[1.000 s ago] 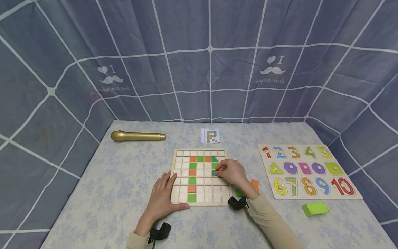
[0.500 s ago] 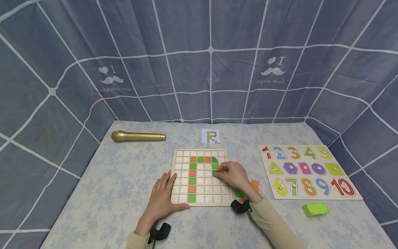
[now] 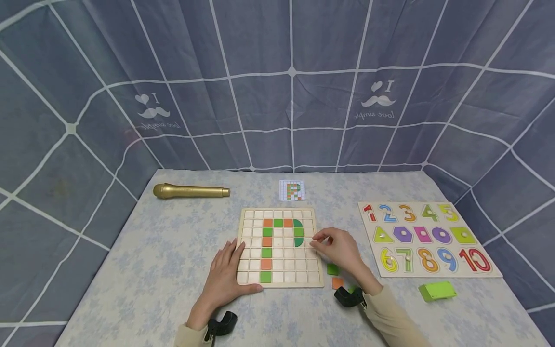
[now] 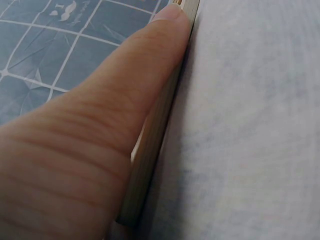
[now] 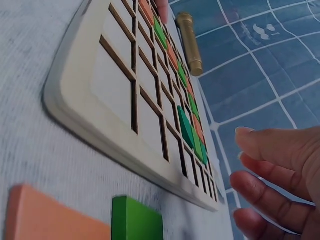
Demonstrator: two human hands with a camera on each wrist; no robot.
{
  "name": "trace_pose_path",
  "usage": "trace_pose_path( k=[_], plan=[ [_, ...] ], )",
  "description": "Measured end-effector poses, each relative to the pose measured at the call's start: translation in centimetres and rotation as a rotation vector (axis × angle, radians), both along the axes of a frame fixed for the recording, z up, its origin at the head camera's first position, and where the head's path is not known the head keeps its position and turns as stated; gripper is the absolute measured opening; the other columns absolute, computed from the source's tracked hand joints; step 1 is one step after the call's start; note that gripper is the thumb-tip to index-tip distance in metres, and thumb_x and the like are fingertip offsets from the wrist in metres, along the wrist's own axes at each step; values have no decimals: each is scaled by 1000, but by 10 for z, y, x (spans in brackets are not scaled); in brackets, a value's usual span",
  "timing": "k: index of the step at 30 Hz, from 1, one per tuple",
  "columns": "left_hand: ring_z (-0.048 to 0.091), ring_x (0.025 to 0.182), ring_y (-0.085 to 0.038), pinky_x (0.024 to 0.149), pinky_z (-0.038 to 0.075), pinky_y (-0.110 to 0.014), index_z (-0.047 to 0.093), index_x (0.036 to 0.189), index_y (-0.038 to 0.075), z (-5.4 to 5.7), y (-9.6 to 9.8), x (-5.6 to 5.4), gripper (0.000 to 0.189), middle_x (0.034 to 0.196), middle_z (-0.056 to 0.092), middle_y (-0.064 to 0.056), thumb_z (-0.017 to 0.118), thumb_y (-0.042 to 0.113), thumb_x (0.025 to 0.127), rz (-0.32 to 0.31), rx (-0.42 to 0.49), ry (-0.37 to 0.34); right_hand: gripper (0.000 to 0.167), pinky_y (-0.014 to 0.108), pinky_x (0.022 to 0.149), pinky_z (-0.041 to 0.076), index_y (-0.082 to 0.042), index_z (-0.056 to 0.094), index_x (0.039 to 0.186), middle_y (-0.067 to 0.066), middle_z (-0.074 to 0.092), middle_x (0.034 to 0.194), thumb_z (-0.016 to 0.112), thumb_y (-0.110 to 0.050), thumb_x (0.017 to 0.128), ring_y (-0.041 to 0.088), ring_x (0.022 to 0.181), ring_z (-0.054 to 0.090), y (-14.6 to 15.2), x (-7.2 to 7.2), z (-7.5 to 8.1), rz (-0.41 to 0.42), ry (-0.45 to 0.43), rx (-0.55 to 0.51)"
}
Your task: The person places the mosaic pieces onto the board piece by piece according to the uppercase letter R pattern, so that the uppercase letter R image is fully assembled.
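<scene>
A wooden grid board point(image 3: 284, 287) lies on the table, with orange and green square tiles point(image 3: 266, 252) set in a column and along an upper row. At the right end of that row, two rounded dark-green tiles point(image 3: 298, 242) sit above and below a green square. My left hand point(image 3: 225, 274) rests at the board's left edge, fingers spread; its thumb point(image 4: 150, 55) lies along the near edge in the left wrist view. My right hand point(image 3: 340, 248) hovers over the board's right edge. In the right wrist view its thumb and bent fingers point(image 5: 265, 195) are apart with nothing between them.
Loose tiles, a green one point(image 3: 333, 269) and an orange one point(image 3: 337, 283), lie right of the board. A pattern card point(image 3: 292, 190) and gold microphone point(image 3: 191, 191) are behind it. A number puzzle board point(image 3: 433, 241) and lime-green block point(image 3: 437, 291) lie at the right.
My right hand has let go of the lower rounded green tile, now fully visible in its cell, and moved right and slightly toward me. My left hand stays in place.
</scene>
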State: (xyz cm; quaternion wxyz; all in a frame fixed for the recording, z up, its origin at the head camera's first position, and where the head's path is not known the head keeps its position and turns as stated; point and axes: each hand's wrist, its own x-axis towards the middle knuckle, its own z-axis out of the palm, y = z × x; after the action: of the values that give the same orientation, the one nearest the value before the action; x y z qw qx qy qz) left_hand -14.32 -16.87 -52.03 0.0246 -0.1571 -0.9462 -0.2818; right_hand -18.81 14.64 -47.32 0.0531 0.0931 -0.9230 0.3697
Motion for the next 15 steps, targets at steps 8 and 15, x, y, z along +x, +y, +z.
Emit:
trace_pose_path(
  k=[8,15],
  plan=[
    [11,140,-37,110,12,-55,30,149,4,0,0,0,117,151,22,-22,71,72,63,4,-2,-5,9,27,49,37,-20,73,80,-12,61,73,80,-24,77,10,56,46,15,10,2,-33,0,20],
    [11,140,-37,110,11,-55,29,149,4,-1,0,0,118,152,21,-22,72,71,63,5,-1,-7,12,27,49,37,-18,74,81,-12,60,72,83,-23,74,12,57,45,25,17,2,-14,-70,65]
  ],
)
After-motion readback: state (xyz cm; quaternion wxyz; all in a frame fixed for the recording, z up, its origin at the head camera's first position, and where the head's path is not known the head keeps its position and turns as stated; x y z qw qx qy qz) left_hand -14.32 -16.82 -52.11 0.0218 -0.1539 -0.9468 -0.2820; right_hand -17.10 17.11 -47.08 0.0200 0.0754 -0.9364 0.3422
